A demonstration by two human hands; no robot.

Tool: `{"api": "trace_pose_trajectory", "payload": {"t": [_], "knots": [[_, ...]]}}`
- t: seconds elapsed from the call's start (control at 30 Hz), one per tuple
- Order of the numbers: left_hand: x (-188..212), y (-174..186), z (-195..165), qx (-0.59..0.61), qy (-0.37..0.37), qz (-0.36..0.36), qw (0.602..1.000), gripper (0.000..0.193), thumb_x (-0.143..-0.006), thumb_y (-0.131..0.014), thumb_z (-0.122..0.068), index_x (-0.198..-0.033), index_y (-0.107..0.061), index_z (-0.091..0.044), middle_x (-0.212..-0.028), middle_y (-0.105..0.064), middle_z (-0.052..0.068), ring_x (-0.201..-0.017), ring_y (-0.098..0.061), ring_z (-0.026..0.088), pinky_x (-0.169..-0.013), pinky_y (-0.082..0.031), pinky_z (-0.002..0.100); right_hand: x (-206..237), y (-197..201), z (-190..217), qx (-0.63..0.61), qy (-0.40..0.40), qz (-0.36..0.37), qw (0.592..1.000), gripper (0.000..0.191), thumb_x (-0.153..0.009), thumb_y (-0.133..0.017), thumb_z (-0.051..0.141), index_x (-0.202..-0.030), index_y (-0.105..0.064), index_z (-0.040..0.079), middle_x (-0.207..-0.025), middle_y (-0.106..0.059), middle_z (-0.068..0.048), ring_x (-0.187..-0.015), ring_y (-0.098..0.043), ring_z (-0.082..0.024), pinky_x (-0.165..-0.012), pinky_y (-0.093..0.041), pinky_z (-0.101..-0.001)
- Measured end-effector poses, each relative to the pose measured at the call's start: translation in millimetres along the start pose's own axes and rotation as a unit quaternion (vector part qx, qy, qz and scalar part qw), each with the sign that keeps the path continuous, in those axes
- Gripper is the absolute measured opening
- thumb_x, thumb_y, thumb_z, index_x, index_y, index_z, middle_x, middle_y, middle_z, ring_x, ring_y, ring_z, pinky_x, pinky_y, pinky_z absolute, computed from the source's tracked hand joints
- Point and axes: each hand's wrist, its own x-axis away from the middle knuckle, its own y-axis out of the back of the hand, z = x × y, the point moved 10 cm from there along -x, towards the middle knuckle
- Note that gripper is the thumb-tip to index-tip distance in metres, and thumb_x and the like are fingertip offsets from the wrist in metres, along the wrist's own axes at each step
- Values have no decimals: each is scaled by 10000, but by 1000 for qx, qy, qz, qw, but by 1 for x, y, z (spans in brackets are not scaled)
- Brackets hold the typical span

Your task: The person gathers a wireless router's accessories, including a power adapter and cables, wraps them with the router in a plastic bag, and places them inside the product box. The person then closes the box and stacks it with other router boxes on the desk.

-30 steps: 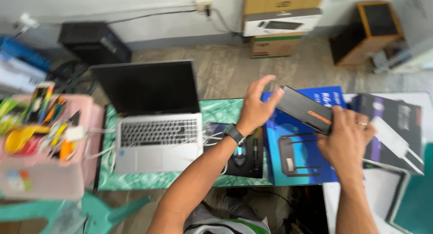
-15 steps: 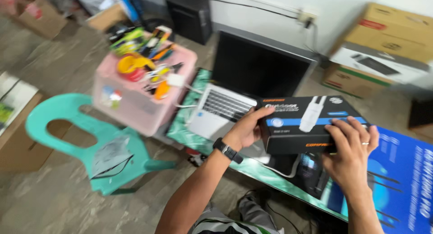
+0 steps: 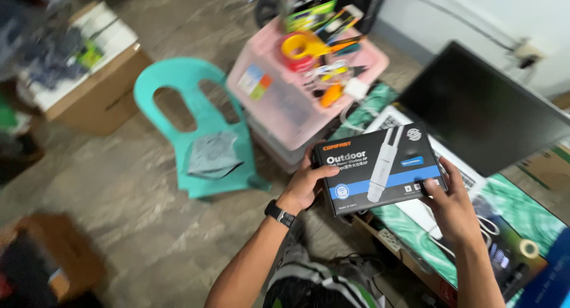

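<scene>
The black product box (image 3: 380,168) now sits flat-face up between both hands, its printed front turned to the camera; half a second ago it was held more edge-on over the laptop (image 3: 475,115), and a second ago it was only just being lifted off the blue boxes. The left hand (image 3: 306,183) clamps the box's 9 o'clock end, thumb on top, fingers closed underneath. The right hand (image 3: 454,207) grips the 4 o'clock corner, fingers curled round the edge. The view has swung left, so the turquoise chair (image 3: 190,130) and the pink storage bin (image 3: 297,88) lie at 10 and 11 o'clock. The box appears ready for inspection above the worktop (image 3: 522,210) edge.
</scene>
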Motion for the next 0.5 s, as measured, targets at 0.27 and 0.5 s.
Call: {"api": "trace_pose_trajectory", "payload": {"t": [0.27, 0.5], "knots": [[16, 92, -48, 30, -95, -78, 992, 894, -819, -783, -84, -1578, -314, -147, -1379, -583, 107, -1263, -562, 234, -1068, -453, 380, -47, -102, -56, -159, -127, 3, 979, 666, -968, -595, 153, -1550, -283, 60, -1300, -622, -98, -1104, -635, -206, -1012, -530, -458], [38, 137, -24, 50, -62, -110, 991, 710, -888, -765, -162, -1512, -440, -73, -1339, -623, 90, -1198, -613, 222, -976, -529, 411, -66, -152, -63, -98, -105, 117, 983, 582, -945, -672, 164, -1474, -455, 55, -1253, -605, -93, -1087, -587, -205, -948, -484, -426]]}}
